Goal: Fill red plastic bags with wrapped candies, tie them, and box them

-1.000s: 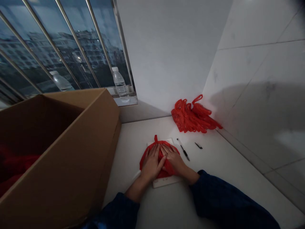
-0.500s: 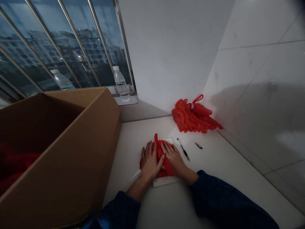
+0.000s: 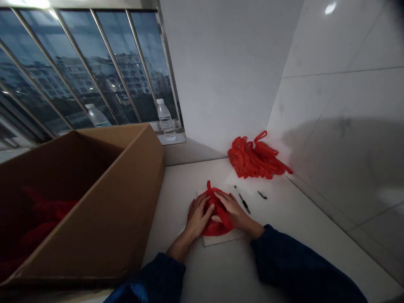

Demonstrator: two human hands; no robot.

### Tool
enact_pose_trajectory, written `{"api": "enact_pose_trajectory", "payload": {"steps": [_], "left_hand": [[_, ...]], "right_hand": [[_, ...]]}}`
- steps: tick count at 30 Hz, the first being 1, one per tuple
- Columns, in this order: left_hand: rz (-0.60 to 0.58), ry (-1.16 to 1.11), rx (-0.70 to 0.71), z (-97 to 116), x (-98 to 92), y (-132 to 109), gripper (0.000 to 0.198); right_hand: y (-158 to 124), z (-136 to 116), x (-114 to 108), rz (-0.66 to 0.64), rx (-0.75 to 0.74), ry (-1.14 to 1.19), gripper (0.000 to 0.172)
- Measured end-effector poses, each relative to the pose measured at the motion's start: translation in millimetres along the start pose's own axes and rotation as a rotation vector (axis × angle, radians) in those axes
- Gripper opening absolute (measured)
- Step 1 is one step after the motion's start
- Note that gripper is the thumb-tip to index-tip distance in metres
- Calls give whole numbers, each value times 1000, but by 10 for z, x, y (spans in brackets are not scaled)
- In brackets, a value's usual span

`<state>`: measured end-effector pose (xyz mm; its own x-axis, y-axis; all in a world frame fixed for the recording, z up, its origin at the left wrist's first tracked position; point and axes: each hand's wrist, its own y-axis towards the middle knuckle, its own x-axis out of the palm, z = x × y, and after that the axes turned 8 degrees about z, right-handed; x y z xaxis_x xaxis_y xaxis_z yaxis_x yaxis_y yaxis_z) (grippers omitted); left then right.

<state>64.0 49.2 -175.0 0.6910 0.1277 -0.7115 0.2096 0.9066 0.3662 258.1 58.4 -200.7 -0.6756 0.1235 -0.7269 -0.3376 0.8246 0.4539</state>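
A red plastic bag point(image 3: 216, 229) lies bunched on a white pad or stack of paper point(image 3: 217, 240), one strip of it sticking up at the far side. My left hand point(image 3: 195, 218) curls over the bag's left side, its fingers bent on the red film and its thumb across the middle. From the right, my right hand point(image 3: 237, 212) holds a fold of the bag between thumb and fingers. Whatever may be inside the bag is hidden. Just right of my right hand lies a black pen point(image 3: 244, 203), with its cap point(image 3: 261, 195) farther right.
On the left stands a tall open cardboard box point(image 3: 126, 185) with red bags point(image 3: 47, 214) inside. A heap of red plastic bags point(image 3: 255, 158) rests against the back corner. A water bottle point(image 3: 166, 121) stands on the sill by the barred window, another bottle point(image 3: 97, 116) behind the box.
Both hands went from lying flat on the bag to curling round its sides. The bag is now bunched up more narrowly between them. The camera view has shifted slightly.
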Motion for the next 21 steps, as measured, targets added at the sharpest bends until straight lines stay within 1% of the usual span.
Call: {"api": "enact_pose_trajectory", "payload": {"steps": [2, 4, 5, 8, 10, 11, 12, 13, 15, 16, 17, 18, 20, 21], "left_hand": [[9, -57, -5, 11, -26, -19, 41], [12, -85, 6, 47, -38, -22, 46], [12, -129, 14, 81, -48, -17, 49], [8, -349, 42, 252, -130, 12, 58], [12, -460, 59, 408, -235, 29, 62], [18, -471, 69, 488, -297, 33, 63], [28, -463, 80, 567, -361, 32, 63], [43, -448, 92, 640, -424, 26, 64], [82, -418, 117, 767, -530, -7, 67], [91, -410, 126, 822, -569, -34, 72], [82, -411, 128, 874, -596, -68, 81], [48, -417, 120, 926, -611, -106, 93], [-79, -423, 71, 1039, -622, -190, 116], [-146, -424, 42, 1103, -627, -232, 119]], "right_hand": [[8, -9, -96, 29, 45, 125, 74], [20, -23, -154, 79, 94, 253, 66], [27, -36, -175, 102, 116, 312, 64], [42, -123, -274, 130, 158, 456, 72], [44, -229, -413, 102, 176, 593, 80], [44, -295, -505, 81, 186, 670, 79], [43, -364, -604, 66, 190, 737, 74], [41, -434, -704, 67, 188, 769, 62], [32, -565, -872, 124, 173, 752, 34], [24, -623, -928, 164, 172, 726, 27], [12, -676, -963, 200, 177, 710, 27], [-4, -728, -978, 224, 186, 704, 29], [-53, -834, -972, 246, 189, 700, 33], [-86, -891, -968, 251, 176, 698, 35]]}}
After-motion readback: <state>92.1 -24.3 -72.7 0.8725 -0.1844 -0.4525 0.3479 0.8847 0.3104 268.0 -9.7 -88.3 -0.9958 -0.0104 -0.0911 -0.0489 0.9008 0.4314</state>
